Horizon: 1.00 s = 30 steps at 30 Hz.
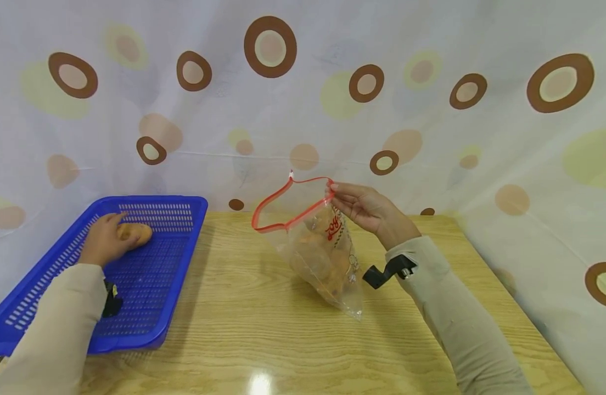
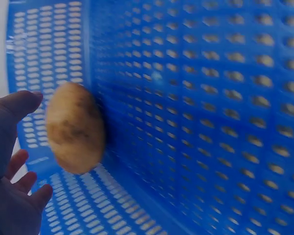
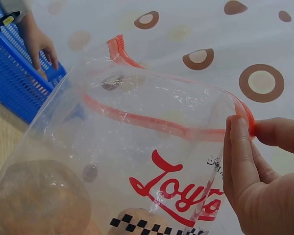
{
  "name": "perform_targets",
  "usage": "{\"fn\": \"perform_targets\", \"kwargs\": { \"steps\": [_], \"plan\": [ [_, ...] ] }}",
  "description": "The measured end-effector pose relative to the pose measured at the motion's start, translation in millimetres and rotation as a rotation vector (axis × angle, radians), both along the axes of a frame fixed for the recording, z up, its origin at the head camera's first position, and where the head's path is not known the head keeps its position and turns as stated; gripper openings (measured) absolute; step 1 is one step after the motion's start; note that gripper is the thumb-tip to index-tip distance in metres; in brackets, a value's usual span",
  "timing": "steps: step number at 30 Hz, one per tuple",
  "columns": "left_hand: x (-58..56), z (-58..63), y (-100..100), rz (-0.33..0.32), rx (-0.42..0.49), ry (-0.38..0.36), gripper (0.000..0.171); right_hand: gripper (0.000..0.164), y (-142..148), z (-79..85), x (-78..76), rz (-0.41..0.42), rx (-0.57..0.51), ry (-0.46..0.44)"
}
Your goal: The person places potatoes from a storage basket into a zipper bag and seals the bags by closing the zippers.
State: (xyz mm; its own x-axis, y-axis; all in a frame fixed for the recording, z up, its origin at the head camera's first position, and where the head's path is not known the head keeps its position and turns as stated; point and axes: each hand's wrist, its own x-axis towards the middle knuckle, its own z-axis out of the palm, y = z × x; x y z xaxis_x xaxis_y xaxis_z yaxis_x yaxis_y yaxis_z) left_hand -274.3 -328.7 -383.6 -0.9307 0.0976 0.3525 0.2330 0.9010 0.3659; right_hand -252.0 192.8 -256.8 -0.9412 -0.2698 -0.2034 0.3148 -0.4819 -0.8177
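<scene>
A brown oval potato [image 2: 77, 128] lies in the far-left corner of the blue basket [image 1: 177, 291]. Around it, my left hand [image 1: 104, 240] has its thumb and fingers spread; the left wrist view shows a gap between them and the potato. My right hand [image 1: 369, 213] pinches the red-edged rim of a clear zip bag [image 1: 318, 258] between thumb and fingers. The bag's mouth gapes toward the left, and several potatoes bulge in its lower part. Red lettering [image 3: 176, 188] and a black checkered strip show on its side.
The basket stands at the left of a light wooden table [image 1: 234, 307], near the bag. A pale curtain [image 1: 303, 99] with round brown patterns hangs behind the table and along its right side. A black camera mount [image 1: 389, 271] sticks out from my right wrist.
</scene>
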Motion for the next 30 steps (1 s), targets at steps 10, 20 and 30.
{"fn": "perform_targets", "kwargs": {
  "steps": [10, 20, 30],
  "plan": [
    [2.2, -16.2, -3.7, 0.048, -0.028, -0.095, 0.068, 0.014, -1.0, -3.0, -0.7, -0.01, 0.016, 0.01],
    [3.5, -21.5, 1.6, 0.059, -0.016, -0.109, 0.075, 0.014, 2.2, -2.9, -0.3, 0.002, -0.001, -0.002],
    [3.7, -19.8, 2.8, 0.09, -0.04, -0.184, 0.073, 0.013, 1.8, -2.8, -0.3, 0.003, -0.003, -0.006]
  ]
}}
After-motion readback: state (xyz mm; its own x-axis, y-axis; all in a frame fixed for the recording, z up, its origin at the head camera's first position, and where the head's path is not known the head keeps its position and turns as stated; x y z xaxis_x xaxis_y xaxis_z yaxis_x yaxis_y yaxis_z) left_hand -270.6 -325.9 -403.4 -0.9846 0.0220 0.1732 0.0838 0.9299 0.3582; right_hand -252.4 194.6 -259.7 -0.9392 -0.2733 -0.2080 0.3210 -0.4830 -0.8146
